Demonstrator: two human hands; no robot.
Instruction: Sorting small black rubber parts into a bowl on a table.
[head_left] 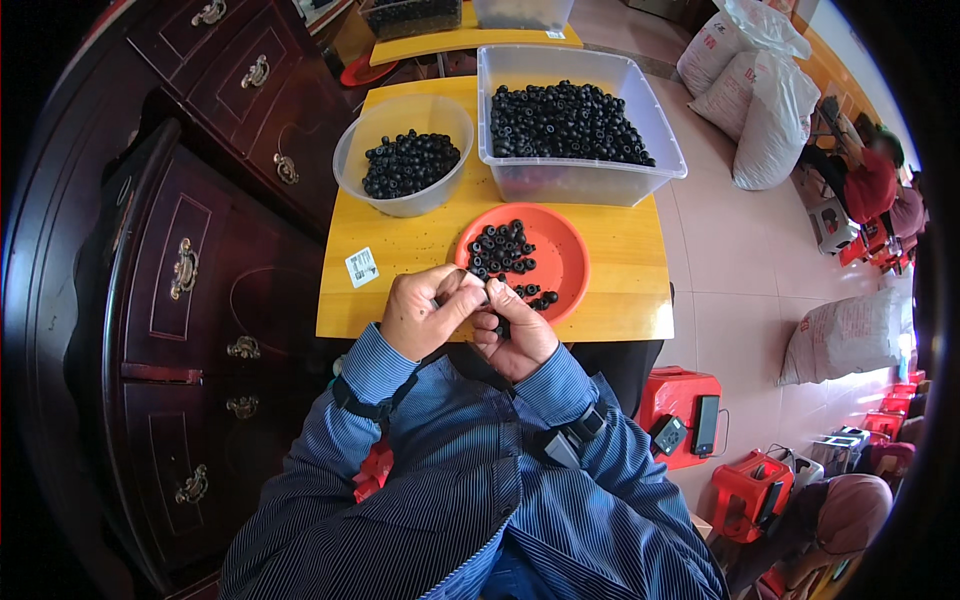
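My left hand (425,308) and my right hand (517,338) meet at the near left edge of an orange-red plate (568,262). Both are closed, thumbs and fingertips pinched together around something mostly hidden. Between the curled fingers of my right hand shows a small black part (503,327). What the left fingertips hold is too covered to name. On the plate lie several small black ring-shaped parts (500,248), round with a hole in the middle. A few more sit by my right fingertips.
Behind the plate, a round clear tub (347,165) and a rectangular clear bin (570,184) hold many black parts. A white label (361,267) lies on the yellow table (625,290). Dark wooden drawers (190,270) stand left; a red stool (675,392), sacks (775,120) and people are right.
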